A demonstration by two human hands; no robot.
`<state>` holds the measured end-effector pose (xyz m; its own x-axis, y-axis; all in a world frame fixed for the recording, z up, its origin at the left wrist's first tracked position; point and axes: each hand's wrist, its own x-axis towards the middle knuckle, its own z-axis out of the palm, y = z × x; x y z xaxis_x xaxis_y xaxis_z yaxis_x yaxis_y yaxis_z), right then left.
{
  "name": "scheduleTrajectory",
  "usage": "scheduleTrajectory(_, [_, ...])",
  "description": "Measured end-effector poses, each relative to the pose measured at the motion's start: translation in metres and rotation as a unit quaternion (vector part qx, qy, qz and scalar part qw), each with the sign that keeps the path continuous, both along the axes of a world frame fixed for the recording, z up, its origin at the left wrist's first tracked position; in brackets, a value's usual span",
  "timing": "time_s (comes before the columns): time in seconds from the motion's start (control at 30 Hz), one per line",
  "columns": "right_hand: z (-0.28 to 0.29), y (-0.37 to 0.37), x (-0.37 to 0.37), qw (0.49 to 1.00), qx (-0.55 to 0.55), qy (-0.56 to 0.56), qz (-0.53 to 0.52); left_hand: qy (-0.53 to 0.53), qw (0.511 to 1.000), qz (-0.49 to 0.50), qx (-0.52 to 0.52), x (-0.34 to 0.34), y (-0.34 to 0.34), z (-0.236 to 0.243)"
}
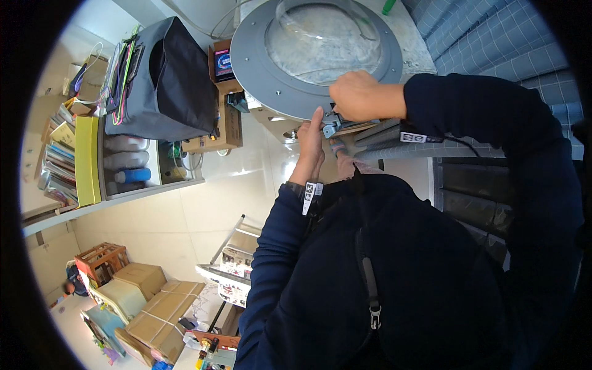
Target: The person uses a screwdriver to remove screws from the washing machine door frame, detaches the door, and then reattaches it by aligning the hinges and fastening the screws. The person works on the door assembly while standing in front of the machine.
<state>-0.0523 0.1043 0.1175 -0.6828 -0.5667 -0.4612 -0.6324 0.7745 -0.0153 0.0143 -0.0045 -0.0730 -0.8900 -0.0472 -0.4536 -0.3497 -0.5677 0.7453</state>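
A wide grey ring (253,58) with a clear dome (308,21) at its middle sits at the top of the view. At the ring's near edge, my left hand (310,145) is closed, its thumb up against the rim and its other fingers partly hidden. A small blue-grey metal bracket (331,131) hangs beside that thumb, under the edge. My right hand (356,97) makes a fist just above the bracket. Something small and dark shows below its fingers, but its kind is hidden.
A dark fabric bag (163,86) stands on a shelf unit with bottles (132,176) at the left. Cardboard boxes (166,311) and a folding step stool (231,265) are at the lower left. A blue checked curtain (493,40) hangs at the right.
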Motion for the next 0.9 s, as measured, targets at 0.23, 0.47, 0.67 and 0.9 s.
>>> scheduleTrajectory(0.23, [-0.007, -0.003, -0.009, 0.998, -0.002, -0.064, 0.012, -0.01, 0.999, -0.031, -0.023, -0.001, -0.006, -0.004])
scheduleTrajectory(0.47, [-0.011, 0.004, -0.004, 0.901, -0.042, 0.123, 0.414, 0.058, 0.998, 0.032, 0.012, 0.001, 0.004, -0.005])
scheduleTrajectory(0.67, [-0.001, 0.001, -0.002, 0.978, -0.016, 0.047, 0.202, -0.009, 0.999, 0.0, -0.039, -0.001, 0.0, 0.003])
scheduleTrajectory(0.9, [-0.02, -0.009, -0.022, 0.995, 0.029, -0.064, -0.07, -0.006, 0.999, -0.013, -0.045, 0.001, 0.0, 0.01])
